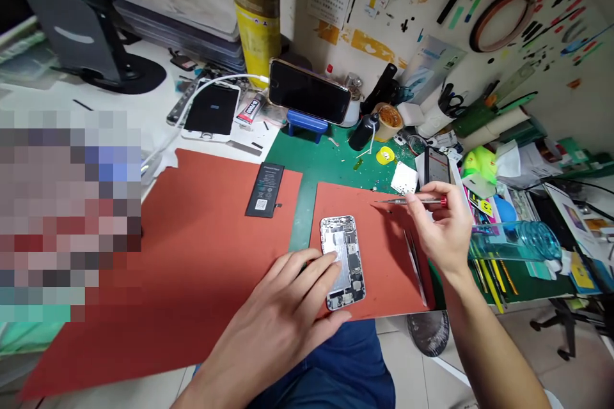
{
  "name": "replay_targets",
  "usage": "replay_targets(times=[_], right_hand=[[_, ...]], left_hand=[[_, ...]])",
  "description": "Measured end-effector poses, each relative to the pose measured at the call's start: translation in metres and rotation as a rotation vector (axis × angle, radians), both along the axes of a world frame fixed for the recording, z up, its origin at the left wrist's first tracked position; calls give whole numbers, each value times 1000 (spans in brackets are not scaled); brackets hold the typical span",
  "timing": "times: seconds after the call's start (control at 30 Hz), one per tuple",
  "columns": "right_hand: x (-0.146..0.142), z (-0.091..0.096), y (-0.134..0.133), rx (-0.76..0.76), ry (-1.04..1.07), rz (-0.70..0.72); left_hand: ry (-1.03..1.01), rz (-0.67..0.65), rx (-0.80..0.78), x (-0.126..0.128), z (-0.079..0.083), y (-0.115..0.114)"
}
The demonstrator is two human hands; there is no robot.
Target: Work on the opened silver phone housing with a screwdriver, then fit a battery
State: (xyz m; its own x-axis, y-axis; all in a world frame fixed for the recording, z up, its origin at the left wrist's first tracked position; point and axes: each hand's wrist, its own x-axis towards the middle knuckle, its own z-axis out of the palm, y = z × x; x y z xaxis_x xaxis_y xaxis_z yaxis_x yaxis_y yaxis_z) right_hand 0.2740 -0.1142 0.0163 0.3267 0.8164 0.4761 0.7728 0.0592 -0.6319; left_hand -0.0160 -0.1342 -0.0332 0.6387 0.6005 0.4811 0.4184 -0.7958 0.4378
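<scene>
An opened phone (355,262), its screen off and its inner board and bare battery bay showing, lies on the red mat. My left hand (283,307) rests over its left edge, fingers stretched out and fingertips touching the bay. Above the mat's right part, my right hand (444,223) is closed around a thin screwdriver (403,202) with a red end; its tip points left, apart from the phone. A pair of tweezers (415,268) lies below that hand. Left of the phone, a black phone battery (266,190) lies flat on the mat.
A phone on a blue stand (307,124) stands at the back with a white cable. Behind are a yellow spray can (259,38), a glue tube (252,107) and a dark bottle (363,133). A blue plastic bottle (515,241) lies at right. Pixelated blocks cover the left side.
</scene>
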Motion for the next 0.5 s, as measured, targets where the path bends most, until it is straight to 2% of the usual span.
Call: replay_targets(times=[0.3,0.4,0.5], right_hand=[[-4,-18,4,-49,92,26],[-5,-16,3,-42,167,9],[-16,-8,-8,-61,367,7]], left_hand=[[-159,80,-52,-8,-3,-3],[-154,83,-91,-12,-8,-2],[-146,146,-98,-14,-17,-2]])
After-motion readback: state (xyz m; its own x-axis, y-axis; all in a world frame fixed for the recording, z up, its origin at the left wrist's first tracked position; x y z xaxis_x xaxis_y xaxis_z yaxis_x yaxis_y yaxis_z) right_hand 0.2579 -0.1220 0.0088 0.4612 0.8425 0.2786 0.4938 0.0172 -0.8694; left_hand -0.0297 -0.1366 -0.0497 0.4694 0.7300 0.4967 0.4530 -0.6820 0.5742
